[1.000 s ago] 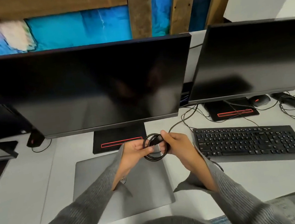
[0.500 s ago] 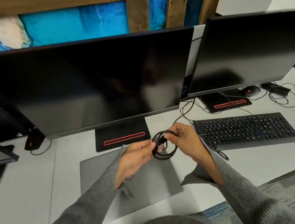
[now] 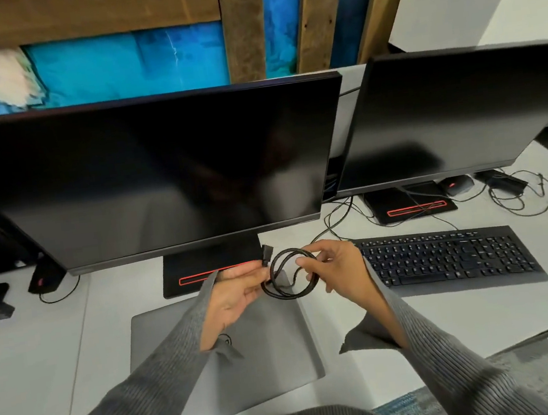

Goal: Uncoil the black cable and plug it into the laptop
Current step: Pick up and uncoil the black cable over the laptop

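Black cable (image 3: 291, 276), still coiled in a small loop, held in the air between both hands, above the far right corner of the closed grey laptop (image 3: 256, 357). Left hand (image 3: 233, 295) palm up, thumb and fingers pinched on the cable near its plug (image 3: 266, 254); plug sticks up past the fingertips, in front of the monitor base (image 3: 211, 266). Right hand (image 3: 339, 270) grips the right side of the coil, fingers curled loosely through and around the loops. Laptop lies flat on the white desk (image 3: 37, 367), lid shut, near edge toward the person. Big dark monitor (image 3: 144, 178) behind it; second monitor (image 3: 454, 116) to the right. Black keyboard (image 3: 447, 256) just right of the right hand. Loose wires (image 3: 520, 198) far right on desk. Grey knit sleeves on both arms.
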`<state>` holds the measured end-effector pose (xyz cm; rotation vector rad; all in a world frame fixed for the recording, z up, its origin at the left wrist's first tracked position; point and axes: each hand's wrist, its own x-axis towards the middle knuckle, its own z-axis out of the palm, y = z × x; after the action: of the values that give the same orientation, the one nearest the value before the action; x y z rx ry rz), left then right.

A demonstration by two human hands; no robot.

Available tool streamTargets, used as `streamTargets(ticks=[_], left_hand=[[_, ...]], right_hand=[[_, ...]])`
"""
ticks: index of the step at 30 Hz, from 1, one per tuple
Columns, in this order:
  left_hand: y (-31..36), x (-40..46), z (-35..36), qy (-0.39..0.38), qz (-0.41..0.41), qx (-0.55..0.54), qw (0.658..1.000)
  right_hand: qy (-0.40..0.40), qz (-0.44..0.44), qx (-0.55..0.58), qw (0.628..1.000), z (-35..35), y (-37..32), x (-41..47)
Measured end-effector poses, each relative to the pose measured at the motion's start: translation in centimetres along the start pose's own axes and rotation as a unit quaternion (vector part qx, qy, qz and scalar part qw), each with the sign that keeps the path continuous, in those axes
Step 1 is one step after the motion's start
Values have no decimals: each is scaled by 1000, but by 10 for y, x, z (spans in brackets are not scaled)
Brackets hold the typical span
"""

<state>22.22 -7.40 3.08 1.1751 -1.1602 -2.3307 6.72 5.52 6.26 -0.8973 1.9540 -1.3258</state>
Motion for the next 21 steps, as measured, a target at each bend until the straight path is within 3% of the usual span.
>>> streamTargets(ticks=[6, 11, 14, 17, 21], left_hand=[[-10, 3, 11, 46, 18, -80, 996], [-25, -2, 14, 10, -31, -14, 999], [-33, -2, 21, 19, -3, 49, 999], [-32, -1, 24, 12, 20, 63, 998], [-23, -3, 16, -6, 67, 62, 996]], right_hand=[[48, 91, 19, 995, -8, -2, 17], [35, 114, 65, 991, -1, 3, 28], [74, 43, -55, 995, 10, 6, 31], [88, -62, -102, 989, 13, 5, 27], [19, -293, -219, 931, 14, -2, 14]])
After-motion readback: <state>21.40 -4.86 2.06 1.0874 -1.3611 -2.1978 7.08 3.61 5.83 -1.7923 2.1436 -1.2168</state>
